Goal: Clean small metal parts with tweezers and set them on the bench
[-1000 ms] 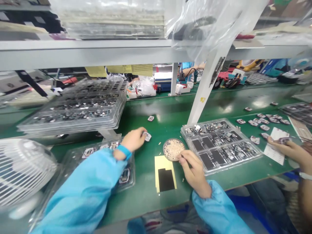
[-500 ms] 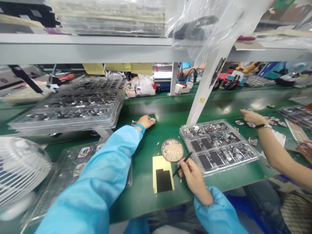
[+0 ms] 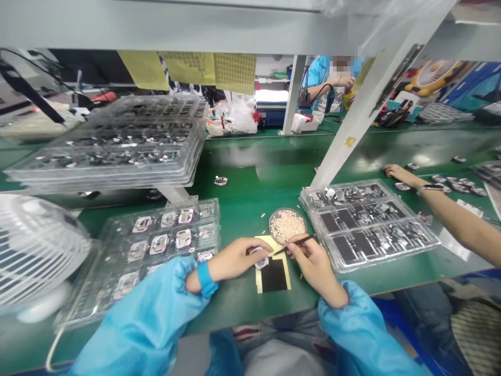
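Note:
My left hand [image 3: 238, 257], with a blue band at the wrist, holds a small silvery part [image 3: 260, 258] over the yellow paper [image 3: 288, 279]. A black rectangular pad [image 3: 273, 275] lies on that paper. Dark tweezers [image 3: 294, 244] are gripped in my right hand [image 3: 312, 261], their tip pointing left toward the part. Just behind the paper sits a round dish [image 3: 287, 225] full of small pale pieces. A similar single part [image 3: 221, 180] rests on the green bench farther back.
Left are a clear tray of parts [image 3: 158, 243], stacked trays [image 3: 105, 149] and a white fan [image 3: 37, 256]. A sectioned tray [image 3: 368, 224] and slanted post [image 3: 364, 99] stand right. Another person's hand [image 3: 403, 175] is at the far right; another person sits opposite.
My left hand has come back from the far part of the bench to the yellow paper with the silvery part. The view has shifted, showing more of the left tray.

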A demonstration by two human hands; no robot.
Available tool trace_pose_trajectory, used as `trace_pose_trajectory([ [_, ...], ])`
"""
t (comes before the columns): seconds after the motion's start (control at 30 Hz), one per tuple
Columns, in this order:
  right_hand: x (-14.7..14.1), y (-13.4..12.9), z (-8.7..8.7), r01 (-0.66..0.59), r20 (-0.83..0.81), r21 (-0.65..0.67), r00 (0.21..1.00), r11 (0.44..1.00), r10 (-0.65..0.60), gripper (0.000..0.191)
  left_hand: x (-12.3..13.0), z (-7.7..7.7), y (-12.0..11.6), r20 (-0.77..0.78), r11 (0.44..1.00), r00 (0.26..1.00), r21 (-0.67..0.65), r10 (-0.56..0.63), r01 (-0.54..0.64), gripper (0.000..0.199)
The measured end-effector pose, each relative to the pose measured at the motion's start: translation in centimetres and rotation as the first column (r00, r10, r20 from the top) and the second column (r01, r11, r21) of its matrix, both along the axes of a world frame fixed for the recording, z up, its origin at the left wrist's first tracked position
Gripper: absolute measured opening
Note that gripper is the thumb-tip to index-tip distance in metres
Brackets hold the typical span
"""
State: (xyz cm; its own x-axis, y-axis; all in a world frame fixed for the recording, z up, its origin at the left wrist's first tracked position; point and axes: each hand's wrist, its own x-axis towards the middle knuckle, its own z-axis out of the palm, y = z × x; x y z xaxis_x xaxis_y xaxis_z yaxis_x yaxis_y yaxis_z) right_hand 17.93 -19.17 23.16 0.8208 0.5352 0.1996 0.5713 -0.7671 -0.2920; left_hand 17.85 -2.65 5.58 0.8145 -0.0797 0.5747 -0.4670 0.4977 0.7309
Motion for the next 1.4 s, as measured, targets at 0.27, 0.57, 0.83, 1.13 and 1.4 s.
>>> trace_pose_trajectory([
  [0.27, -0.1, -0.4, 0.4, -0.035, 0.051, -0.1, 0.998, 0.994, 0.04, 0.019, -0.1, -0.6, -1.0, -0.011, 0.98, 0.988, 0.132, 0.154, -0.152, 0.025],
  [0.57, -0.3, -0.3, 0.4, -0.075, 0.074, -0.121, 0.994, 0.99, 0.084, 0.015, -0.4, -0.5, -1.3, -0.051, 0.974, 0.977, 0.113, 0.205, -0.198, 0.029],
  [0.83, -1.1, -0.1, 0.4, -0.207, 0.105, 0.025, 0.974, 0.978, 0.203, 0.007, -0.6, -0.4, -1.5, -0.064, 0.961, 0.968, 0.153, 0.241, -0.229, 0.026],
  [1.13, -1.9, 0.8, 0.1, -0.398, 0.196, -0.184, 0.881, 0.899, 0.43, 0.02, -0.7, -0.3, -1.9, -0.113, 0.948, 0.953, 0.187, 0.281, -0.257, 0.019],
  [1.4, -1.8, 0.8, 0.0, -0.378, 0.211, -0.219, 0.882, 0.9, 0.422, 0.02, -0.7, -0.3, -1.9, -0.124, 0.949, 0.952, 0.186, 0.281, -0.256, 0.019],
])
